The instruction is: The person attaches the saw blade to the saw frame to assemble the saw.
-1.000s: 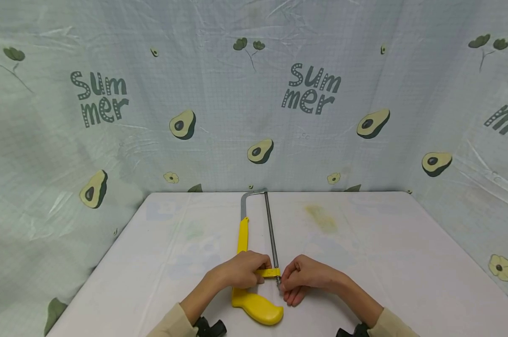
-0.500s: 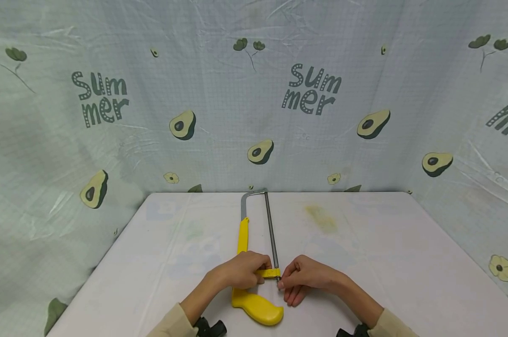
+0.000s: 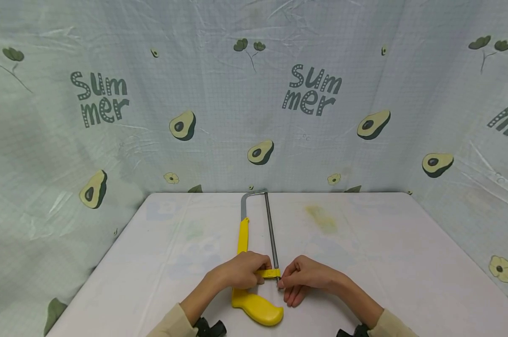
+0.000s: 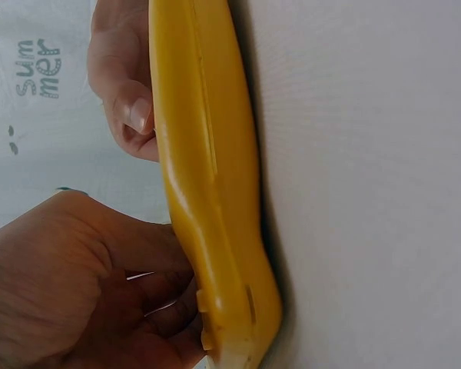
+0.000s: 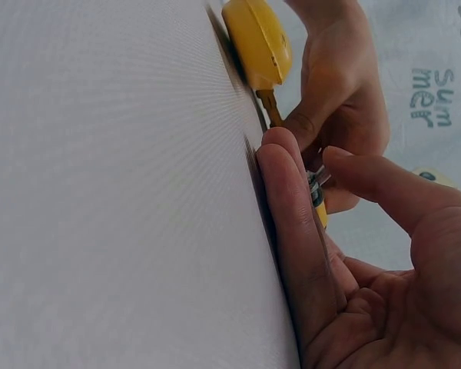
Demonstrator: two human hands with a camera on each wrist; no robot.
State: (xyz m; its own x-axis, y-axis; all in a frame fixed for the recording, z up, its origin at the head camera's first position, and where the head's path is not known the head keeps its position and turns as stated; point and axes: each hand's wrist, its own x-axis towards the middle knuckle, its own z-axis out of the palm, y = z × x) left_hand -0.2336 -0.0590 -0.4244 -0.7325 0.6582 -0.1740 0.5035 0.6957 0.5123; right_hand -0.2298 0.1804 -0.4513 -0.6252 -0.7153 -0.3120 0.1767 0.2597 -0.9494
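Right hand (image 3: 306, 276): thumb shifted slightly left, pinching metal screw (image 3: 277, 281).
Left hand (image 3: 245, 270): grips yellow crossbar (image 3: 268, 273).
Hacksaw (image 3: 243, 236): left of right fingers, axis running up-frame.

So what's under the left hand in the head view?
The hacksaw's yellow frame runs under the left hand and reappears as the yellow handle; a yellow crosspiece sticks out at picture right. The stretch directly beneath is covered.

A person with a bare left hand (image 3: 246, 270) and bare right hand (image 3: 307, 276) wore a plain beige cloth left sleeve (image 3: 173, 323) and matching right sleeve (image 3: 390, 324), plus chunky black wrist-worn devices (image 3: 209, 329) (both partly cropped) beside the cuffs.
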